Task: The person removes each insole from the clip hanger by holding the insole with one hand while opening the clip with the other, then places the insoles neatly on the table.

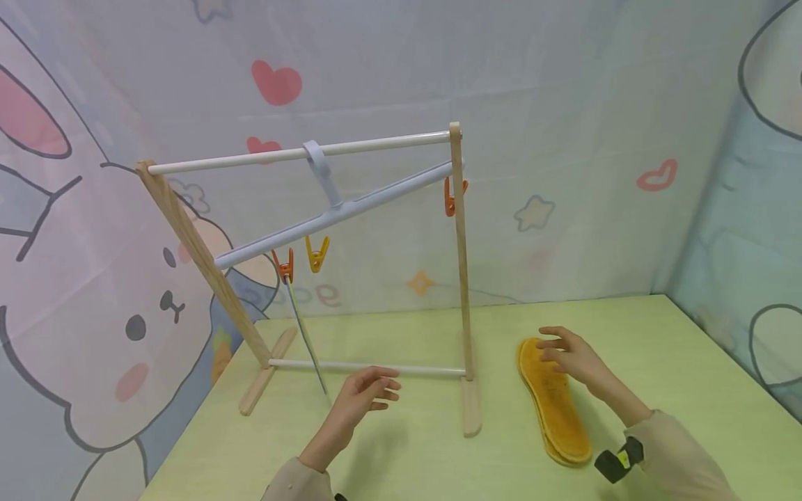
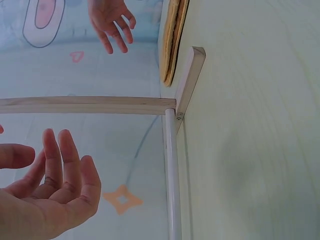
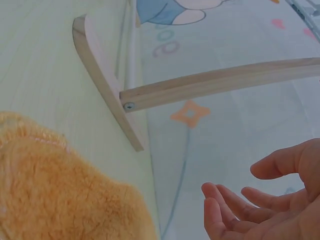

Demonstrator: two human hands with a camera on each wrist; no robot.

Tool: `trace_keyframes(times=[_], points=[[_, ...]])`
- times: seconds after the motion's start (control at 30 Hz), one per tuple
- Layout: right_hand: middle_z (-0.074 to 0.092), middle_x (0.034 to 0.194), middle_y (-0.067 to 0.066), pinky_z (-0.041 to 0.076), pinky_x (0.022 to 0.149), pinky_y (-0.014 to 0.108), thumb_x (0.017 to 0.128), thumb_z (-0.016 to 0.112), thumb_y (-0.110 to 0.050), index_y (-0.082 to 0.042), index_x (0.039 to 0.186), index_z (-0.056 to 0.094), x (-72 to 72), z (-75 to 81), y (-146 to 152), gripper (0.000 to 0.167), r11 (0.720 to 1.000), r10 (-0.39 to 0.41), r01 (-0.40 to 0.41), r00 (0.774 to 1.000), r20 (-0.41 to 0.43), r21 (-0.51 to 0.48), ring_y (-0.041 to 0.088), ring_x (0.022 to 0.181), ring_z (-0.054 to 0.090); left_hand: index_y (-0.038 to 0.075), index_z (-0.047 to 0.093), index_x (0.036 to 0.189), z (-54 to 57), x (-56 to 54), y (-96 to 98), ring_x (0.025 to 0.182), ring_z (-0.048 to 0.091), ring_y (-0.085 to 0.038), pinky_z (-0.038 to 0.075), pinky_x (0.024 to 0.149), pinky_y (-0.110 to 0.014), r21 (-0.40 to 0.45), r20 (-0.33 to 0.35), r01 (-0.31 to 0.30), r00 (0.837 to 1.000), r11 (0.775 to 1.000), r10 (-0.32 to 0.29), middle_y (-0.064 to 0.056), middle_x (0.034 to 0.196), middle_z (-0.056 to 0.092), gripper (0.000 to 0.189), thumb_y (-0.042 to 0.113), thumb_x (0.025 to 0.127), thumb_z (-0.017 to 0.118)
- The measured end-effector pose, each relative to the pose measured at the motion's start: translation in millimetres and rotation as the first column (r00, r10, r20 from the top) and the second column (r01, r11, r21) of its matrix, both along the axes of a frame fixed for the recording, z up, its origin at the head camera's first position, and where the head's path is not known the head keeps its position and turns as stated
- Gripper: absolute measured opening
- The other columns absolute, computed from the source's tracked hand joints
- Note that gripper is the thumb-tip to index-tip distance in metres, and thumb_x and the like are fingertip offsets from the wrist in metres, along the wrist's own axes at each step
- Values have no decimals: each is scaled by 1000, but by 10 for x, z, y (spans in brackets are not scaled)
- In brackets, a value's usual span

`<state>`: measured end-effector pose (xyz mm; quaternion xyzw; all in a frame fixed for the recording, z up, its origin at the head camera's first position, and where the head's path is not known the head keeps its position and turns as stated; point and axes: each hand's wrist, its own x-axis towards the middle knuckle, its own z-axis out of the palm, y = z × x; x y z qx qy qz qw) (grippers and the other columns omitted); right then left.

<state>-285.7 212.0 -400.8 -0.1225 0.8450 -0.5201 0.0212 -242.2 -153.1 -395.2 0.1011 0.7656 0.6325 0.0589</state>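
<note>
Rack [image 1: 234, 313] of wood and white rods, it stood on the pale table [image 1: 626, 390] before me. From its top rod [image 1: 388, 144] a pale hanger [image 1: 332, 216] hung aslant, left end lower; only the head view showed it whole. Fuzzy orange insoles [image 1: 554, 410] lay stacked right of it on the table; my left wrist's view caught their layered edges, my right wrist's the nap up close. A thin strip [image 1: 305, 335] dangled edge-on beneath the hanger. My right hand [image 1: 567, 355] hovered at the insoles' far end, fingers loosely bent, holding nothing; the head view overlapped them, but the right wrist's showed a gap. My left hand [image 1: 363, 393], equally relaxed and unladen, hung near the bottom rod [image 1: 426, 371]. One orange clip [image 1: 285, 268] gripped the strip, beside a yellow clip [image 1: 316, 257]. Smallest, a screw [image 3: 129, 106] showed clearest from my right wrist.
</note>
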Motion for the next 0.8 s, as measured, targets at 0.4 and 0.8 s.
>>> trace_keyframes(times=[0.4,0.8], points=[[47,121,32,48,81,46,91,48,-15,5,130,33,113,65,-165,46,999,28,-30,999,-42,-40,35,102,55,4,56,112,42,-23,-25,86,63,-21,49,77,-36,33,-12,-77,997,997,77,-5,94,64,27,19,91,50],[50,118,31,50,78,44,92,47,-13,5,125,36,212,110,-328,39,997,65,-69,994,-88,-46,35,100,56,4,57,110,112,-8,-65,83,63,-18,50,74,-32,45,-74,-174,981,984,177,-14,100,63,23,14,91,48]])
